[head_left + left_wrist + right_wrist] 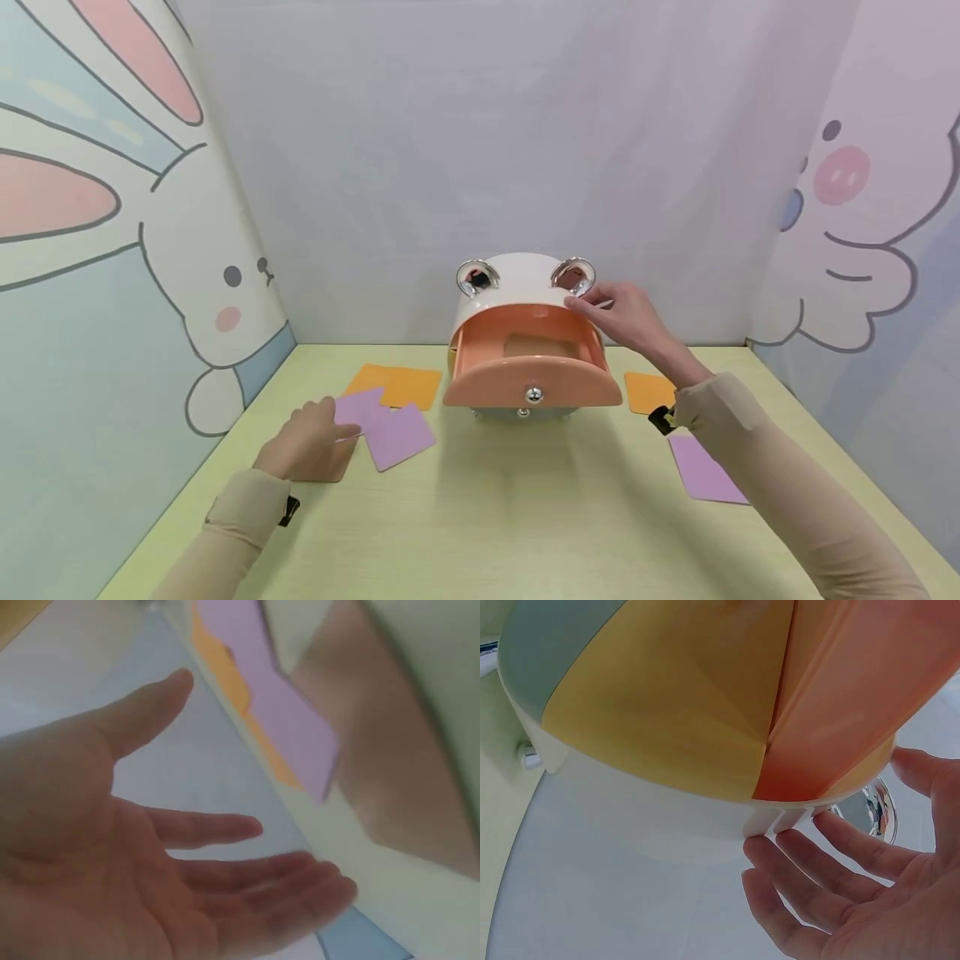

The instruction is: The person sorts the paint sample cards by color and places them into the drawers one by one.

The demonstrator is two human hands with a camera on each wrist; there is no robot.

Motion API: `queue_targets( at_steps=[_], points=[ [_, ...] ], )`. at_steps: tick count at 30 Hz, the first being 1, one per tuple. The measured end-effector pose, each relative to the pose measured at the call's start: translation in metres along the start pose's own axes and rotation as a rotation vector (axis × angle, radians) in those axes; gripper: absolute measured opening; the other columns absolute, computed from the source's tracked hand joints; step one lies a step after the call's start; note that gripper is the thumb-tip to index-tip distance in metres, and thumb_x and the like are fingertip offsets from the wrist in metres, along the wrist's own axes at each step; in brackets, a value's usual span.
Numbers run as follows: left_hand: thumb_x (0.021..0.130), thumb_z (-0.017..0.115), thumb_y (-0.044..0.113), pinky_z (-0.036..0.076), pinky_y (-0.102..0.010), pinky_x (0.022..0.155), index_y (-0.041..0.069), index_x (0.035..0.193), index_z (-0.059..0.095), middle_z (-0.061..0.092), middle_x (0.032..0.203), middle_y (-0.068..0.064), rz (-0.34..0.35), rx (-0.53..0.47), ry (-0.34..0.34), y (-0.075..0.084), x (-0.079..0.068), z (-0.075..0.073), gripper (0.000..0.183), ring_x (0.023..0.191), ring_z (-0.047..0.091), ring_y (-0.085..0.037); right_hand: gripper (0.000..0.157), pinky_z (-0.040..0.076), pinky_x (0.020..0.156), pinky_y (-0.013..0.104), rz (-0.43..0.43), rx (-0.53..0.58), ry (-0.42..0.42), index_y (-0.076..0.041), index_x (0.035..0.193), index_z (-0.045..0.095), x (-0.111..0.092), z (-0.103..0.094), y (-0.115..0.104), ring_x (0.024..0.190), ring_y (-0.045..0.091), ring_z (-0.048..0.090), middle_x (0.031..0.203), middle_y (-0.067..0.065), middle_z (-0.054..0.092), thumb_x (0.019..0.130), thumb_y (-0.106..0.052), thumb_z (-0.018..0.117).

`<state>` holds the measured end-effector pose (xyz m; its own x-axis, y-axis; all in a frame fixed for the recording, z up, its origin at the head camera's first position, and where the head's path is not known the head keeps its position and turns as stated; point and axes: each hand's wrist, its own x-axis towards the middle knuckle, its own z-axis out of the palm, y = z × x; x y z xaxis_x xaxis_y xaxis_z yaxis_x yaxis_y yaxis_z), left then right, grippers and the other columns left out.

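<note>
We see a plain beige left sleeve (pixel 206 560) and a matching right sleeve (pixel 806 492), softly creased; a small black piece (pixel 289 510) juts from the left cuff (pixel 251 500), another black piece (pixel 661 419) from the right cuff (pixel 711 402).

The cabinet (pixel 517 279) stands at the far middle of the table (pixel 510 525); its drawer (pixel 487 383) juts nearward with a card (pixel 540 346) inside; loose cards (pixel 401 437) lie left, the left hand (pixel 303 437) beside them; two lie right, a far card (pixel 647 393) and a near card (pixel 705 475); the right hand (pixel 628 317) is at the cabinet's right side.
</note>
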<state>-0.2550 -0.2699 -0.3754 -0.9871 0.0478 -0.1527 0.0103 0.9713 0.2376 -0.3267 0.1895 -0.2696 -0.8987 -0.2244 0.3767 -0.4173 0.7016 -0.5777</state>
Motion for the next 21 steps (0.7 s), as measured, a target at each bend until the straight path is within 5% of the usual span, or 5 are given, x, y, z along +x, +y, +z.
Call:
queue_targets(
  at_steps=[3, 6, 14, 21],
  points=[
    [0.090, 0.057, 0.046, 0.048, -0.056, 0.080, -0.015, 0.118, 0.048, 0.056, 0.106, -0.030, -0.081, 0.027, -0.015, -0.001, -0.006, 0.012, 0.067, 0.091, 0.054, -0.041, 0.040, 0.056, 0.076, 0.038, 0.005, 0.002, 0.003, -0.010, 0.097, 0.073, -0.001, 0.000, 0.002, 0.095, 0.027, 0.068, 0.099, 0.009, 0.073, 0.090, -0.047, 0.063],
    [0.088, 0.058, 0.047, 0.047, -0.055, 0.083, -0.015, 0.119, 0.050, 0.057, 0.112, -0.030, -0.122, 0.022, -0.032, -0.002, -0.008, 0.018, 0.070, 0.090, 0.056, -0.039, 0.040, 0.056, 0.075, 0.036, 0.011, 0.004, 0.004, -0.010, 0.098, 0.073, -0.001, 0.000, 0.003, 0.095, 0.027, 0.068, 0.099, 0.009, 0.073, 0.090, -0.048, 0.062],
    [0.082, 0.067, 0.038, 0.047, -0.044, 0.070, 0.006, 0.103, 0.058, 0.058, 0.109, -0.021, -0.119, 0.002, -0.066, -0.005, -0.009, 0.024, 0.039, 0.080, 0.052, -0.028, 0.041, 0.057, 0.073, 0.035, 0.023, 0.013, -0.003, -0.010, 0.099, 0.072, -0.002, 0.002, 0.003, 0.094, 0.028, 0.068, 0.100, 0.010, 0.073, 0.089, -0.049, 0.063],
    [0.084, 0.065, 0.038, 0.047, -0.052, 0.074, 0.010, 0.100, 0.055, 0.061, 0.109, -0.020, -0.116, 0.018, -0.064, -0.010, -0.005, 0.024, 0.033, 0.082, 0.055, -0.032, 0.042, 0.057, 0.071, 0.033, 0.027, 0.025, 0.009, -0.009, 0.098, 0.072, -0.002, 0.002, 0.003, 0.095, 0.028, 0.068, 0.100, 0.010, 0.073, 0.089, -0.049, 0.063]
  ],
)
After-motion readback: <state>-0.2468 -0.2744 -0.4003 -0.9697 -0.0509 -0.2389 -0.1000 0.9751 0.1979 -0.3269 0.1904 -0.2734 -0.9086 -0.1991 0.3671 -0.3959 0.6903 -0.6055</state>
